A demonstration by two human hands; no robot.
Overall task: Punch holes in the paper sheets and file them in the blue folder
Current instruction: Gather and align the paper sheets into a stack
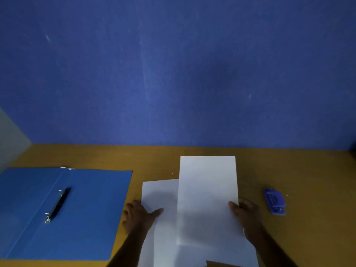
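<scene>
The blue folder [82,209] lies open on the left of the wooden desk, its black two-ring clip [57,205] showing in the middle. White paper sheets [159,193] lie in front of me at the near centre. My right hand [246,216] pinches the right edge of one sheet [207,189], lifted above the others, thumb on top. My left hand [138,214] rests on the left side of the lower sheets, thumb on the paper. A small blue hole punch [274,201] sits on the desk to the right of my right hand, apart from it.
The wooden desk [298,170] ends at a blue partition wall [173,74] behind. A grey panel [11,137] stands at the far left. A few tiny white paper specks lie near the punch and above the sheets.
</scene>
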